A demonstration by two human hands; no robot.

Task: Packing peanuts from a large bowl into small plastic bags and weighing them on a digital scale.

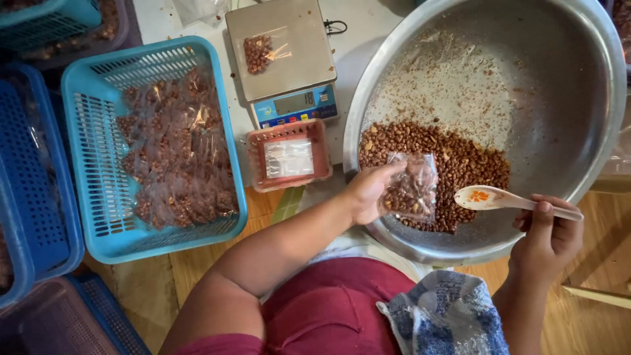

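A wooden floor holds a big steel bowl with peanuts heaped at its near side. Over the heap, the left hand pinches a small clear bag partly filled with nuts. The right hand grips a white spoon, empty, just beside the bag. Beyond sit a scale bearing another filled bag, a small red tray, and a blue basket of packed bags

Clear nut bag held over bowl; another beside scale's screen
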